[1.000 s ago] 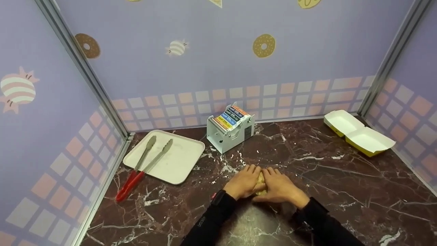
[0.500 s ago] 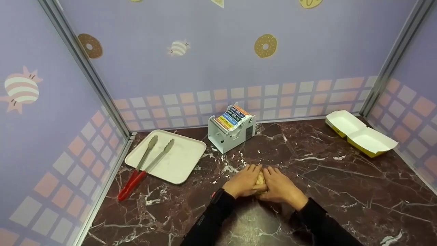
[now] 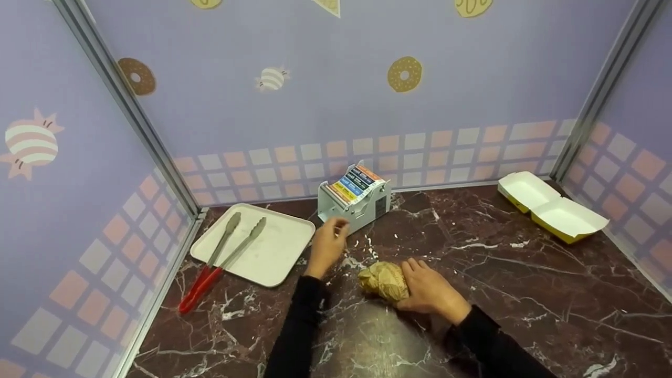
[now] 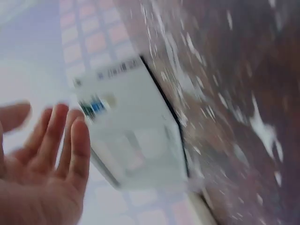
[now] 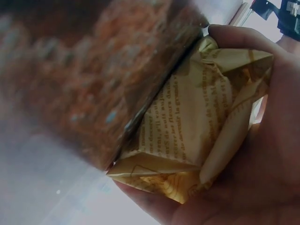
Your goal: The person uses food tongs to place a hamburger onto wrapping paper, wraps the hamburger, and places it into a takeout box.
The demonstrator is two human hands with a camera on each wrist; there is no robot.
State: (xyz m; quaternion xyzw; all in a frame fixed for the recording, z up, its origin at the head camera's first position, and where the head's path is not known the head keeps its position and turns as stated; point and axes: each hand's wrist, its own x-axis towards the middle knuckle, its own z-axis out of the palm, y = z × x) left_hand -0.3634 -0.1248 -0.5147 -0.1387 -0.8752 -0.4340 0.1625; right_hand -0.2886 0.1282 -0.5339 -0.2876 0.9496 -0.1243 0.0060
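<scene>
A crumpled, paper-wrapped bundle (image 3: 384, 282) sits on the dark marbled counter, its brown paper printed with lines of text in the right wrist view. My right hand (image 3: 431, 292) holds its right end, thumb on the near side and fingers over the far side. What is inside the wrap is hidden. My left hand (image 3: 328, 245) is raised in front of the white label dispenser (image 3: 362, 214), overlapping its lower front corner. In the left wrist view, the fingers (image 4: 80, 150) are loosely bent with nothing between them. Rows of coloured stickers (image 3: 356, 184) lie across the dispenser's top.
At the left, a cream tray (image 3: 273, 257) bears metal tongs (image 3: 202, 286), whose red handles stick out over its front edge. A yellow-and-white folding food box (image 3: 567, 215) stands opened at the back right. Walls (image 3: 336, 105) enclose the back and sides.
My left hand has let go of the wrapped bundle and moved left and forward to the label dispenser. The bundle is now uncovered on its left; my right hand stays on it.
</scene>
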